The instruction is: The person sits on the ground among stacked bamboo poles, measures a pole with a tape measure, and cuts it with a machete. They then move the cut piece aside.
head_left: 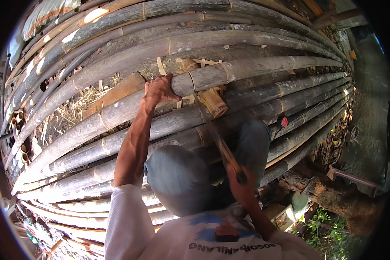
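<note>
A long grey-brown bamboo pole (229, 71) on top of the stack is clasped by the left hand (159, 90), probably to keep it steady. A dark-handled, blurred blade tool (223, 149) is clamped in the right hand (242, 188), its blade reaching toward a short tan bamboo stub (212, 102). About fifteen poles are counted; more are hidden.

Bamboo poles (117, 112) are looking grey, weathered, matt w/ dusty skin (cut stub (212, 102) showing pale raw wood). Blade (219, 143) is looking like dull metal; jeans (177, 177) faded cloth.
</note>
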Demonstrator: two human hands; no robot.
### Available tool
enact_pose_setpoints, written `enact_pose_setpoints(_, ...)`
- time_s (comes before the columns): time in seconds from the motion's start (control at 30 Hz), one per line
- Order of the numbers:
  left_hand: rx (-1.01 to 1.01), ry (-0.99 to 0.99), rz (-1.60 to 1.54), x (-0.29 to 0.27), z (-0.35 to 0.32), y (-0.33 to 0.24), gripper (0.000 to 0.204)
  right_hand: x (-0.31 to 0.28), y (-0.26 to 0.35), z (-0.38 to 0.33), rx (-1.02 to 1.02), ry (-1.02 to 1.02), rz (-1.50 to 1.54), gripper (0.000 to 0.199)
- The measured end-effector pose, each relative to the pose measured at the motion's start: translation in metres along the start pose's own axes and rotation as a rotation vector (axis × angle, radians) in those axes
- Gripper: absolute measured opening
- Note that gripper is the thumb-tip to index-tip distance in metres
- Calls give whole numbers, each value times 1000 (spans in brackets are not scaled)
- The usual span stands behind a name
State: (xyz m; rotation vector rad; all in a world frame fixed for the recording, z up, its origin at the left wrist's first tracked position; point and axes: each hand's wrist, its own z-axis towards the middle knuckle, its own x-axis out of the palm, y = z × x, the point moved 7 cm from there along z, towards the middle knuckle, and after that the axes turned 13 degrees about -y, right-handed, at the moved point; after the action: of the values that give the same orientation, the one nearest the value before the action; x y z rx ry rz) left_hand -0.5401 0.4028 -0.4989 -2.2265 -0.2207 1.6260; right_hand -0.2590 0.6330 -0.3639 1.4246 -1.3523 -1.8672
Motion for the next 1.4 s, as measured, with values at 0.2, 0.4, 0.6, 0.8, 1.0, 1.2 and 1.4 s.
enact_pose_setpoints(0.2, 57, -37, 22, -10, -2, -36, 92, 83, -33, 94, 84, -48, -137, 32)
enact_pose_setpoints(0.4, -4, 43, -14, -5, 0, -2, 89, -19, 10, -8, 183, 127, -128, 24)
enact_pose_setpoints(0.6, 20, -32, 10, -9, -9, -33, 89, 91, -12, 103, 16, -57, -56, 27)
enact_pose_setpoints(0.8, -45, 11, 14, -7, -13, -12, 91, -3, 8, 3, 220, 63, -37, 28)
enact_pose_setpoints(1.0, 44, -152, 42, -6, -7, -17, 87, 86, -25, 79, 71, 44, -46, 30)
enact_pose_setpoints(1.2, 3, -13, 74, -14, -37, -38, 88, 66, 2, 72, 50, -49, 54, 27)
enact_pose_setpoints(1.4, 50, -229, 119, -13, -28, -25, 90, 98, -14, 93, -67, -64, 32, 29)
